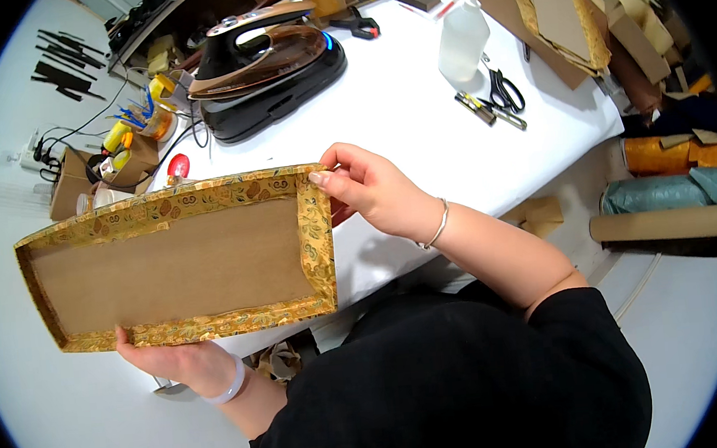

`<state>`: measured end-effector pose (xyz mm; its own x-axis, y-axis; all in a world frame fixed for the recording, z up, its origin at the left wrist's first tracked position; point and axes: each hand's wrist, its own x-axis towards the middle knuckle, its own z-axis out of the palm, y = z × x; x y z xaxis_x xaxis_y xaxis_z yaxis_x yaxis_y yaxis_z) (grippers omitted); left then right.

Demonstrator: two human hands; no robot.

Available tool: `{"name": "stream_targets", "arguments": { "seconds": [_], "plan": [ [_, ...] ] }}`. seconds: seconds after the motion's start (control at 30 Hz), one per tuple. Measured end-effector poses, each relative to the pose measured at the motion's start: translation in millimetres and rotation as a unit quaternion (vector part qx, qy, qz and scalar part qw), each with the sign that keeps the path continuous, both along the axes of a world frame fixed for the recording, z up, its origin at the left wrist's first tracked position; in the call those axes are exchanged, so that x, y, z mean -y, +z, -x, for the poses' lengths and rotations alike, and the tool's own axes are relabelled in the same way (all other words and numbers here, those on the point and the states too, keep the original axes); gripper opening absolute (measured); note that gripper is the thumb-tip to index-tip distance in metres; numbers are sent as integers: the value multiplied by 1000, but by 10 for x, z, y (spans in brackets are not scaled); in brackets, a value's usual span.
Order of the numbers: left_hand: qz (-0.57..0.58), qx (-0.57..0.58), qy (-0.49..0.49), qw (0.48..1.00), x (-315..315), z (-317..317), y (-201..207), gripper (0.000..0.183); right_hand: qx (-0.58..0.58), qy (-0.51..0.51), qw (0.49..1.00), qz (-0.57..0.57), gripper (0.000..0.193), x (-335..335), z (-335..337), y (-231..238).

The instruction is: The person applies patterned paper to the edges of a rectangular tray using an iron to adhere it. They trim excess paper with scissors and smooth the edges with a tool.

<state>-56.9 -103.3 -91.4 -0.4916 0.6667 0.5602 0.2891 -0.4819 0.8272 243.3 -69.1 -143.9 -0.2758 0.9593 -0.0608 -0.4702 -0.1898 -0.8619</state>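
Note:
Between my hands, in front of the table, I hold a shallow rectangular box lid or tray [172,264]. Gold patterned fabric wraps its rim and folds over the inner edges; its inside is bare brown board. My left hand [180,366] supports it from beneath at the near edge, the thumb hooked over the rim and the other fingers hidden under it. At the upper right corner my right hand [372,187] pinches the rim between thumb and fingers. The fabric along the right inner side looks slightly wrinkled.
On the white table [421,168] stand a steam iron [266,63] on its base and a squeeze bottle [464,43]. Black-handled scissors [506,94] and a cutter knife [476,107] lie nearby. Cardboard pieces [527,17] crowd the back right; fabric rolls [659,193] are beyond the table's right side.

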Motion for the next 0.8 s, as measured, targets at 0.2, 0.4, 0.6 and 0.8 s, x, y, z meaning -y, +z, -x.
{"name": "stream_targets", "arguments": {
  "seconds": [0.2,0.4,0.6,0.8],
  "plan": [
    [-77,126,156,977,-3,366,298,35,413,-237,777,-412,70,-1242,-244,-134],
    [-158,106,210,959,-31,42,479,34,635,-125,703,-294,69,-2618,-361,510],
    [-121,114,153,974,-231,170,442,34,707,-49,608,-358,57,-3016,-252,983],
    [-87,96,163,978,-353,374,341,24,660,-151,611,-410,39,-1987,-76,1218]
  ]
}}
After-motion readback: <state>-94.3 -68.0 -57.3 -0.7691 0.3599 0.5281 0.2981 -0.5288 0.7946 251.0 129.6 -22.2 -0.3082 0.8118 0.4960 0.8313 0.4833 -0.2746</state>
